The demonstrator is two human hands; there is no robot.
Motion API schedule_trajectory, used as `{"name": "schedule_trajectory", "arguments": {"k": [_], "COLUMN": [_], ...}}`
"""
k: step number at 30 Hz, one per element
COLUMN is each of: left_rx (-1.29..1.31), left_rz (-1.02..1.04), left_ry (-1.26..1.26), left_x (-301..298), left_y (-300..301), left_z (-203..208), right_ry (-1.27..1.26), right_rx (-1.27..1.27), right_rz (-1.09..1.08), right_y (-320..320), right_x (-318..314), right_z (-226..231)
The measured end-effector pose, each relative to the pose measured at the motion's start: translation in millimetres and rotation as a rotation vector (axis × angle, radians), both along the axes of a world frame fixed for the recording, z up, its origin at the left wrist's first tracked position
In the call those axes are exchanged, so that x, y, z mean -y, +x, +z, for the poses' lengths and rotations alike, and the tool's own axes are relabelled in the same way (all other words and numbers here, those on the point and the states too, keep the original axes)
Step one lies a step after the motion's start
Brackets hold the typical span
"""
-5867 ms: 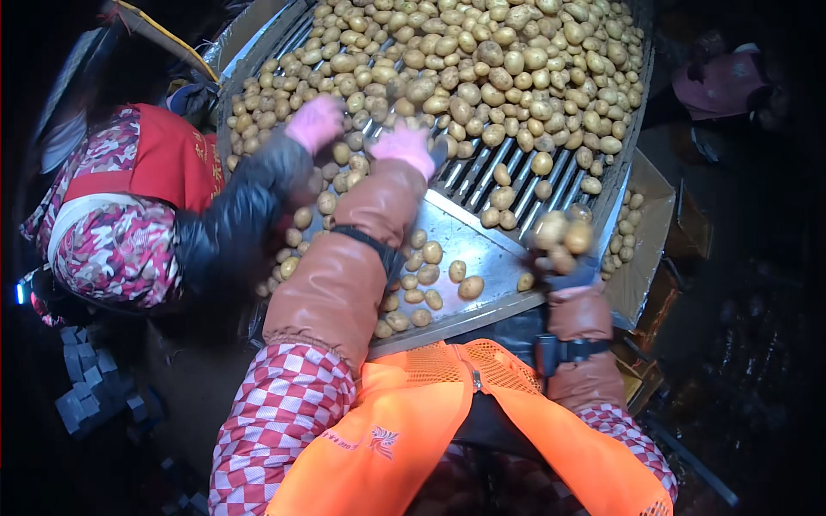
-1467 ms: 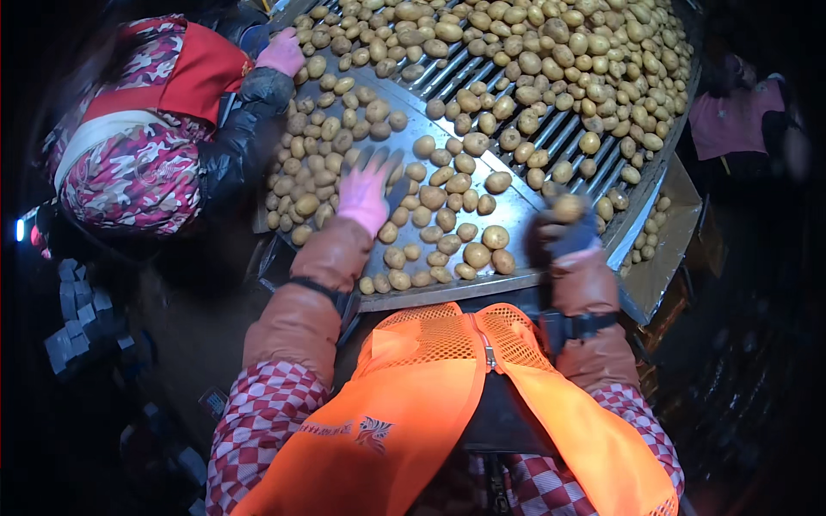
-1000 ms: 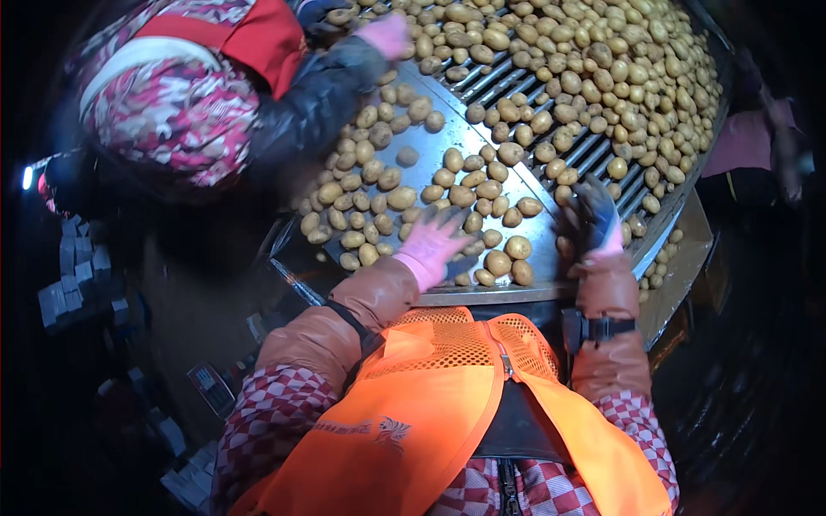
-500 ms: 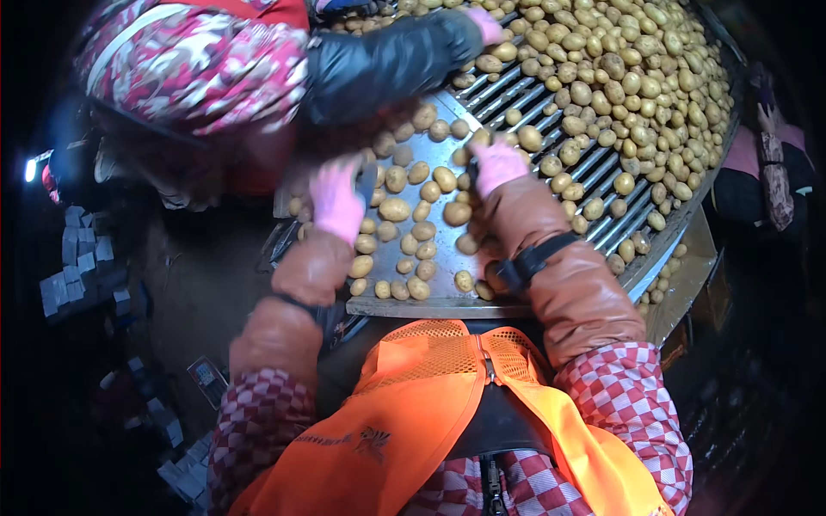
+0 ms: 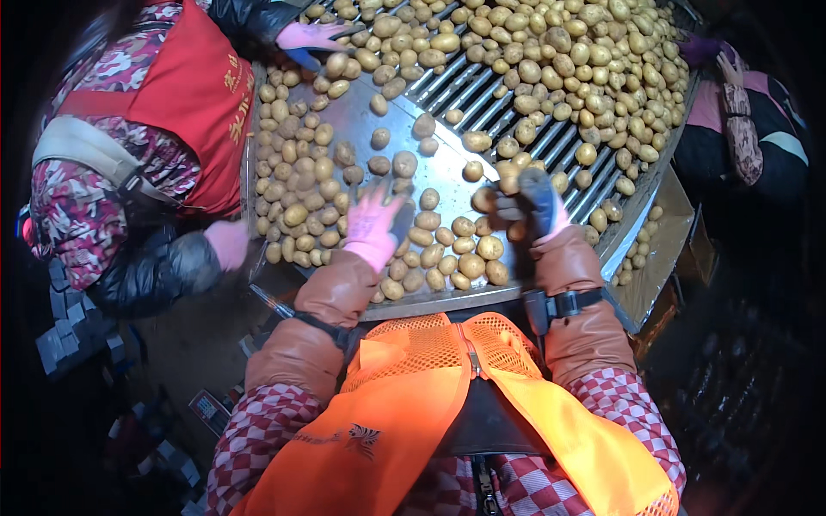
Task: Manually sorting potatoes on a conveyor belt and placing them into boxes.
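My left hand (image 5: pixel 377 219), in a pink glove with a dark palm, is spread open on the metal table (image 5: pixel 447 155) among loose potatoes (image 5: pixel 469 265). Several of these lie between my two hands, close to the near edge. My right hand (image 5: pixel 544 211), gloved alike, is turned on its side by the roller bars (image 5: pixel 594 193). Motion smears its fingers, and potatoes sit right against them; whether it grips one is unclear. To the left of my left hand, more potatoes (image 5: pixel 297 189) are gathered thickly along the table's side.
A large heap of potatoes (image 5: pixel 602 69) covers the far right rollers. At left a co-worker in a red apron (image 5: pixel 202 112) reaches over the table with one pink-gloved hand (image 5: pixel 314 39). Another person's arm (image 5: pixel 742 129) is beyond the right edge. A chute (image 5: pixel 658 249) holds potatoes.
My left hand has shifted right and spread its fingers; my right hand has moved nearer and turned palm-inward. The co-worker has leaned back left, uncovering the potatoes on the left side.
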State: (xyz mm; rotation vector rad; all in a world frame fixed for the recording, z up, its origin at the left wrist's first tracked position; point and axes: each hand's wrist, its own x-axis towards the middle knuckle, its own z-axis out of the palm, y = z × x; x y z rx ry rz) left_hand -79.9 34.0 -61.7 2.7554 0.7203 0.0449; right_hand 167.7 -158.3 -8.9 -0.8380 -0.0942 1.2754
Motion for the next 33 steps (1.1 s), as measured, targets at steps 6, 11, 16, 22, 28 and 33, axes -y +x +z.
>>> {"name": "schedule_trajectory", "arguments": {"k": [6, 11, 16, 22, 28, 33], "left_rx": [0.146, 0.090, 0.373, 0.195, 0.003, 0.032], "left_rz": [-0.003, 0.237, -0.008, -0.291, 0.187, 0.367], "left_ry": [0.163, 0.003, -0.133, -0.024, 0.038, 0.196], "left_x": [-5.4, 2.0, 50.3, 45.9, 15.1, -17.4], "left_y": [-62.0, -105.5, -43.9, -56.6, -117.3, -73.6], "left_z": [-9.3, -13.3, 26.6, 35.3, -0.7, 18.2], "right_ry": [-0.185, -0.473, -0.375, -0.464, -1.129, -0.481], "right_rx": [0.093, 0.178, 0.197, 1.125, 1.720, 1.780], "right_rz": [-0.397, -0.847, -0.819, -0.187, 0.442, 0.619], "right_y": [42.9, 68.5, 64.5, 122.7, 19.4, -69.9], "right_x": [113.8, 248.1, 211.4, 54.4, -59.2, -47.9], "right_z": [-10.5, -12.7, -6.2, -48.5, -26.8, -40.5]}}
